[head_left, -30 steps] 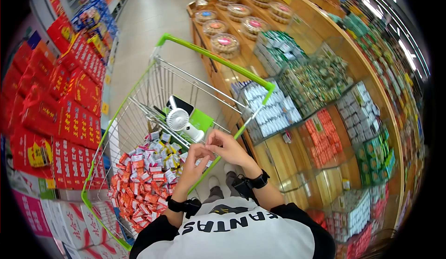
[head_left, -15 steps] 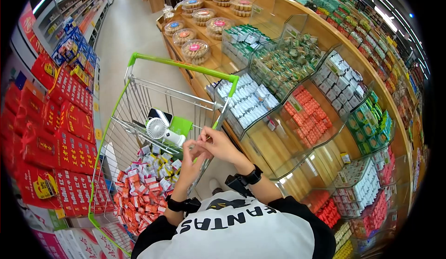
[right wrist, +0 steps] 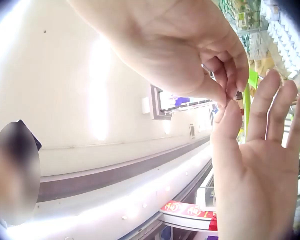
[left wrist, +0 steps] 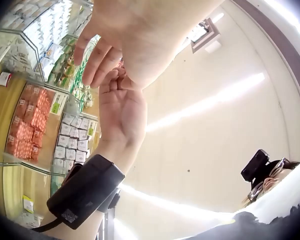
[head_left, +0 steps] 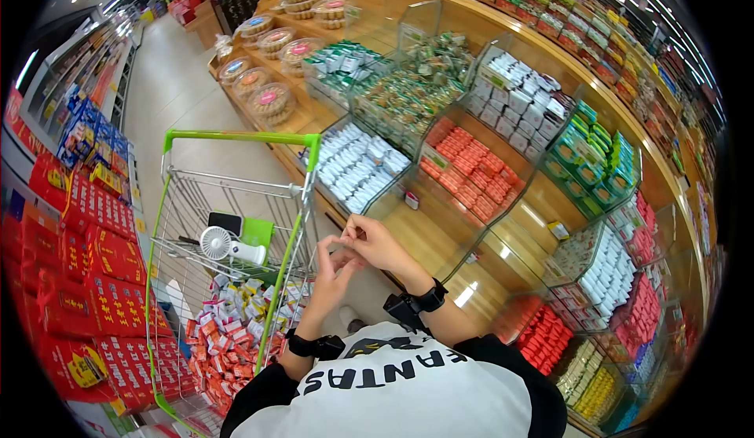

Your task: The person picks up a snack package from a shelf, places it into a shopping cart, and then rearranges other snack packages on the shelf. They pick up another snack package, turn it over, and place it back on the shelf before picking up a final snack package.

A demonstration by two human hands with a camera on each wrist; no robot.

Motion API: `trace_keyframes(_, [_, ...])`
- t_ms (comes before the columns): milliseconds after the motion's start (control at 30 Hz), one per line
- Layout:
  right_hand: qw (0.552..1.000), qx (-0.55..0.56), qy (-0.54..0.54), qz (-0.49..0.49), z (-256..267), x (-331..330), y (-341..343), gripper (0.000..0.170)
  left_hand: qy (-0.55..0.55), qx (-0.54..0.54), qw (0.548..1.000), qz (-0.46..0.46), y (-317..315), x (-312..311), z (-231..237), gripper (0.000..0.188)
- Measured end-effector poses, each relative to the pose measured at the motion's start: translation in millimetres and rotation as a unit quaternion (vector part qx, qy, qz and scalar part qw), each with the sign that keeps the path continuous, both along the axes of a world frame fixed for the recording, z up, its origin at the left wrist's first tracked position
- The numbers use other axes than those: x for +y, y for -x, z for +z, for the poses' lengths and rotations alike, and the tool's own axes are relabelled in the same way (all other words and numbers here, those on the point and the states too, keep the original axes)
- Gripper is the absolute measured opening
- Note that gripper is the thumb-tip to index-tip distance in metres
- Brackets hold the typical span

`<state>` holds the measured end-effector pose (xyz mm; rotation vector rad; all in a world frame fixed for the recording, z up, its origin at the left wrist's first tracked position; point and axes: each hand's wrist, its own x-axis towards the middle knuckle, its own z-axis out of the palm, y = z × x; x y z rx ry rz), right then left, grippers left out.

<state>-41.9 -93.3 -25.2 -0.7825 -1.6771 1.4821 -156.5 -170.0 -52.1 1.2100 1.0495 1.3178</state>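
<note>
Both hands meet at the fingertips in front of the chest, beside the shopping cart (head_left: 243, 135). The left hand (head_left: 330, 277) has its thumb and index finger near the right fingertips; in the right wrist view the left hand (right wrist: 257, 175) has its other fingers spread, fairly straight. The right hand (head_left: 379, 248) is bent inward, thumb and index tips together; in the left wrist view the right hand (left wrist: 122, 112) shows curled fingers. No object is visible between them. Wrapped sweets (head_left: 228, 351), a white fan (head_left: 217, 243), a phone (head_left: 225, 220) and a green item (head_left: 258, 235) lie in the cart.
Wooden shelving (head_left: 404, 234) on the right has clear bins of wrapped sweets (head_left: 471, 175) and round tubs (head_left: 272, 102). Stacked red packages (head_left: 118, 304) line the left. A tiled aisle (head_left: 169, 84) runs ahead beyond the cart.
The view has turned right, so the cart, tubs and shelves have shifted left in the picture. Both hands have stayed together in front of the chest, and the cart now stands farther left of them.
</note>
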Motion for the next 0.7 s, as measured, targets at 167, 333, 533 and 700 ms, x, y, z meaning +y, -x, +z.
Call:
trace_keyframes(167, [0.998, 0.022, -0.002, -0.056, -1.9, -0.4, -45.5, 0.016, 0.003, 0.010, 0.999, -0.049, -36.4, 13.6, 1.5, 0.038])
trace_keyframes(333, [0.995, 0.003, 0.001, -0.097, -0.6, -0.2, -107.2, 0.010, 0.001, 0.008, 0.994, -0.112, -83.7, 30.4, 3.3, 0.035])
trace_keyframes(533, [0.980, 0.017, -0.022, -0.195, 9.6, 0.4, -181.1, 0.008, -0.015, 0.021, 0.978, -0.206, -147.2, 49.8, 17.7, 0.039])
trace_keyframes(700, [0.965, 0.034, -0.046, -0.258, 17.0, -7.5, -217.7, 0.008, -0.027, 0.013, 0.960, -0.280, -178.6, 60.5, 24.3, 0.037])
